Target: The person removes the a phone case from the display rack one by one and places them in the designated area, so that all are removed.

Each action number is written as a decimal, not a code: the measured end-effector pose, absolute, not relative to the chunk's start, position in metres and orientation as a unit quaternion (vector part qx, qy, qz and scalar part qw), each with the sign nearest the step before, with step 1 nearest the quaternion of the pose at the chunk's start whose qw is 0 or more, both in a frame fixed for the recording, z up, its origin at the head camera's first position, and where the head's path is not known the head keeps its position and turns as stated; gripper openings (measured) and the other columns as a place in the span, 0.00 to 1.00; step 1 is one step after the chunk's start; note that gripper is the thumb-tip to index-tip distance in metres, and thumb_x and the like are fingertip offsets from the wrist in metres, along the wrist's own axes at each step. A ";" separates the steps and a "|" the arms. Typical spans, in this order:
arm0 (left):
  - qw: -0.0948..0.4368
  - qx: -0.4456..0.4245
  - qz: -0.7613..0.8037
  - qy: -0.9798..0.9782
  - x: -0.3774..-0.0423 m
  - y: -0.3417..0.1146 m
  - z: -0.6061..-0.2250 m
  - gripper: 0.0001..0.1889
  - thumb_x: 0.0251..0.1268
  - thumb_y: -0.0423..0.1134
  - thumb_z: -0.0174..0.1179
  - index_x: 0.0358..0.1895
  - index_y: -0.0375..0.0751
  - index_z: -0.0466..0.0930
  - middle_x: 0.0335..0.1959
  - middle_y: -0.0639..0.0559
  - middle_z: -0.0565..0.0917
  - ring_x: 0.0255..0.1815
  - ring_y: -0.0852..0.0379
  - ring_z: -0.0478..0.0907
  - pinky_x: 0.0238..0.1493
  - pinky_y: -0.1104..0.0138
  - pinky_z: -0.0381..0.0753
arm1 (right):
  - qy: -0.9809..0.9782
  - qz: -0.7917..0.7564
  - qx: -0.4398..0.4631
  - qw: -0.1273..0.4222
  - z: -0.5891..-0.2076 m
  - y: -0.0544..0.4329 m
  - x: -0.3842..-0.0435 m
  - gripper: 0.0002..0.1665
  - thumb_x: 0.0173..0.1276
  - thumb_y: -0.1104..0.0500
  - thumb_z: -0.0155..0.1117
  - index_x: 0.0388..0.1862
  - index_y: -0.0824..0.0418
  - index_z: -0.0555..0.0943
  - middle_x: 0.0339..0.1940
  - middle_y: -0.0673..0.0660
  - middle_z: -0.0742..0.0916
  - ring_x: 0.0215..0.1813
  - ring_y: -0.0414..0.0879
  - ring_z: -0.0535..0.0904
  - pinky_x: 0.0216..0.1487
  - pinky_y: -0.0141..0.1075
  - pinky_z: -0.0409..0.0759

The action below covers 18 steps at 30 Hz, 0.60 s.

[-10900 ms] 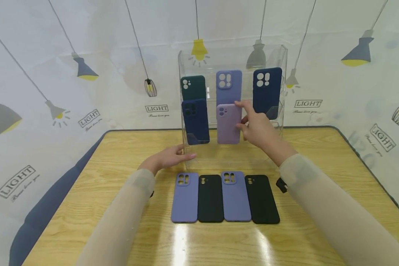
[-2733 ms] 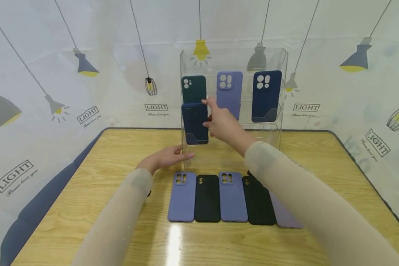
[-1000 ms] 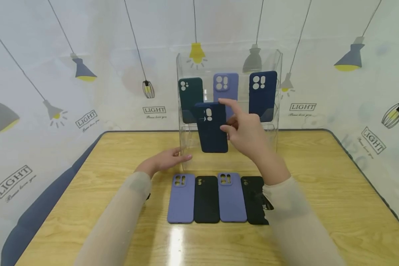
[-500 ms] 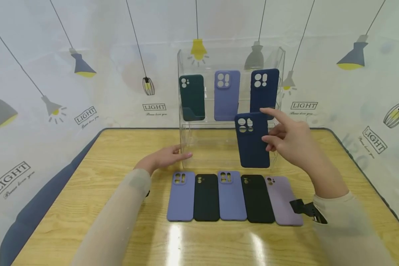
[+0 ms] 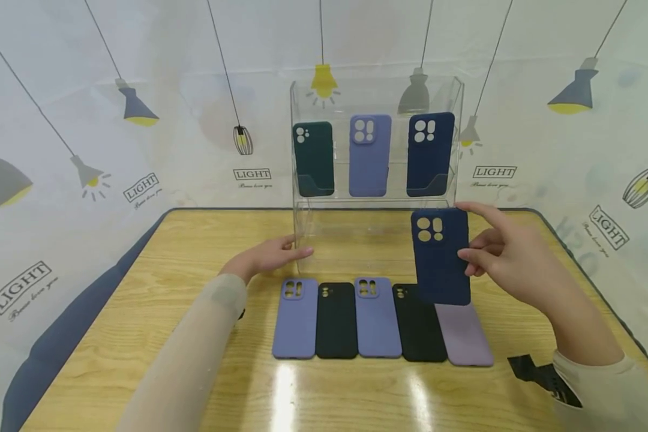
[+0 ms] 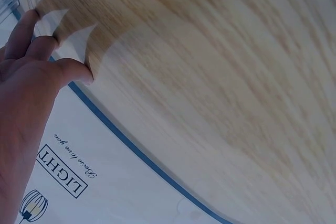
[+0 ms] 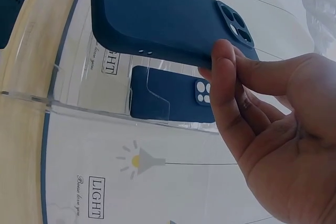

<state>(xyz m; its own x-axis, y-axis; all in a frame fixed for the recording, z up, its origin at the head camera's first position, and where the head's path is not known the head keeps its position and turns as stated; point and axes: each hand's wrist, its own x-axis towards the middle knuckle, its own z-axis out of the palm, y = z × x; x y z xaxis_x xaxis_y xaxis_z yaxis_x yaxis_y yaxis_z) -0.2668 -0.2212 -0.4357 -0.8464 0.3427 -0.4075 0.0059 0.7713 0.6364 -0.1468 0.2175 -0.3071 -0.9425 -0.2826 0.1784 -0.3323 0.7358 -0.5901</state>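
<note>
My right hand (image 5: 510, 255) pinches a navy phone case (image 5: 443, 273) by its right edge; it hangs above the right end of the row, partly covering a black case (image 5: 418, 333) and a light purple case (image 5: 467, 342). The right wrist view shows thumb and fingertips on the rim of this navy case (image 7: 152, 14). My left hand (image 5: 267, 255) grips the lower left side of a clear display stand (image 5: 351, 258), thumb in front. On its upper tier stand a dark green case (image 5: 314, 159), a violet case (image 5: 369, 159) and another navy case (image 5: 431, 159). The lower tier holds no case.
Further left in the row on the wooden table (image 5: 167, 336) lie a violet case (image 5: 296, 327), a black case (image 5: 336, 327) and another violet case (image 5: 379, 327). Behind the stand hangs a backdrop (image 5: 189, 96) printed with lamps.
The light purple case went from the stand's lower tier to the row's right end. My right hand then took the navy case off the lower tier and carried it right and down. Left hand stays.
</note>
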 end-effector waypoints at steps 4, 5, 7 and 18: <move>0.261 0.095 0.326 0.904 -0.266 -0.220 -0.434 0.61 0.64 0.85 0.50 0.89 0.49 0.43 0.89 0.42 0.53 0.90 0.38 0.51 0.87 0.40 0.55 | -0.932 0.319 0.165 0.042 -0.312 0.224 -0.141 0.48 0.72 0.70 0.71 0.86 0.50 0.63 0.33 0.56 0.92 0.28 0.38 0.87 0.28 0.34 0.85; 0.261 0.095 0.325 0.904 -0.267 -0.220 -0.434 0.61 0.64 0.85 0.50 0.89 0.49 0.43 0.89 0.42 0.53 0.90 0.38 0.51 0.87 0.40 0.55 | -0.932 0.321 0.163 0.039 -0.313 0.227 -0.140 0.48 0.72 0.70 0.71 0.86 0.50 0.63 0.33 0.56 0.92 0.28 0.39 0.88 0.28 0.35 0.85; 0.261 0.094 0.325 0.904 -0.267 -0.220 -0.435 0.62 0.63 0.85 0.50 0.89 0.49 0.43 0.89 0.42 0.53 0.90 0.38 0.50 0.87 0.40 0.54 | -0.930 0.330 0.160 0.030 -0.317 0.232 -0.140 0.48 0.73 0.70 0.70 0.86 0.50 0.62 0.34 0.57 0.92 0.28 0.39 0.88 0.28 0.35 0.85; 0.257 0.099 0.327 0.904 -0.269 -0.220 -0.436 0.61 0.64 0.85 0.50 0.89 0.48 0.44 0.89 0.42 0.53 0.90 0.39 0.51 0.87 0.41 0.55 | -0.939 0.324 0.116 0.017 -0.334 0.268 -0.143 0.49 0.76 0.64 0.69 0.88 0.47 0.58 0.37 0.57 0.93 0.28 0.38 0.88 0.27 0.35 0.83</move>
